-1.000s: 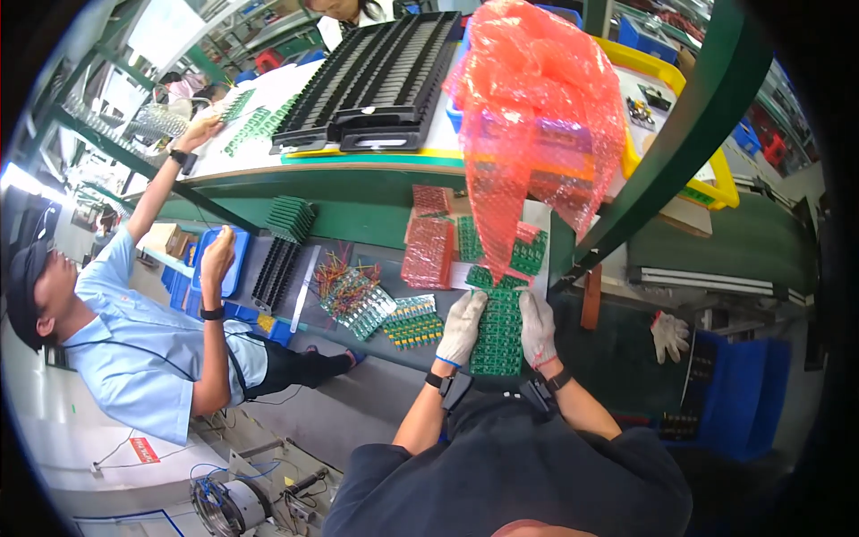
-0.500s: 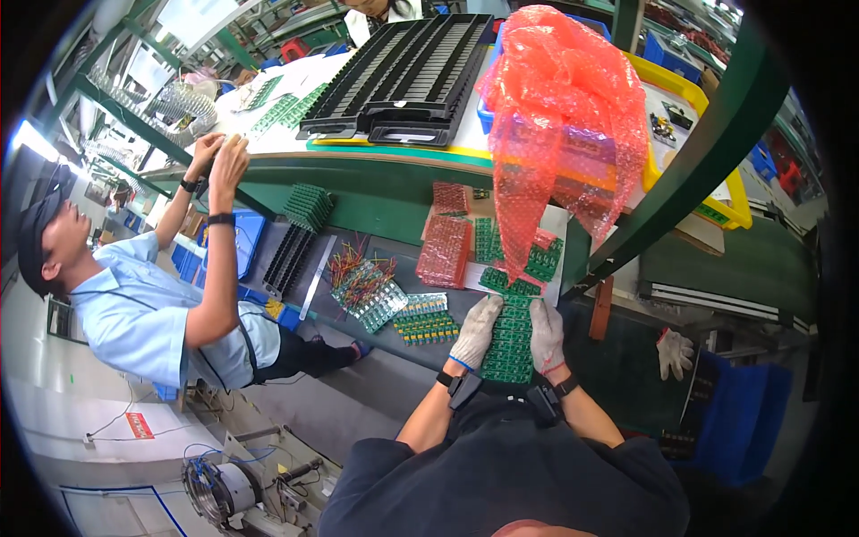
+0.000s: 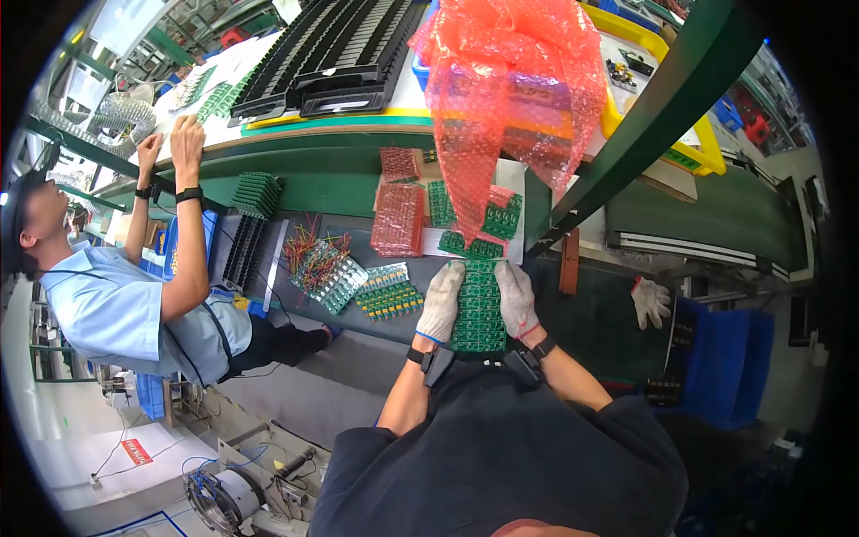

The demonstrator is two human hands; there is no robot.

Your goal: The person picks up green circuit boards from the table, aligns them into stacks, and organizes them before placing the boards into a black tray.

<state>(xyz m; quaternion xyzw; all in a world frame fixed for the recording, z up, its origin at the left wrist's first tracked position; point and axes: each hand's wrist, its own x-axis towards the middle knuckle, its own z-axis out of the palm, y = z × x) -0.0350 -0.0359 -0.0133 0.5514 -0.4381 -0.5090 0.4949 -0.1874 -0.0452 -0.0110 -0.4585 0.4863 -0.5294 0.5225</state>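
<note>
A long green circuit board panel (image 3: 480, 309) lies upright before my body, gripped along both its long edges. My left hand (image 3: 441, 302), in a white knitted glove, closes on its left edge. On the opposite edge is my right hand (image 3: 518, 301), gloved the same way and closed too. Just beyond the panel's far end are more green boards (image 3: 472, 245), partly covered by hanging red bubble wrap (image 3: 461, 170). To their left stands a stack of boards in red bubble wrap (image 3: 397, 220).
Left on the bench are boards with red and yellow wires (image 3: 324, 268) and boards with yellow parts (image 3: 389, 293). A spare glove (image 3: 650, 302) lies right, near a blue bin (image 3: 729, 367). A green post (image 3: 653, 116) slants at right. A co-worker (image 3: 134, 295) stands left.
The view has shifted, so the bench appears further left and higher. Both my hands still hold the panel. The co-worker's hands have drawn slightly apart.
</note>
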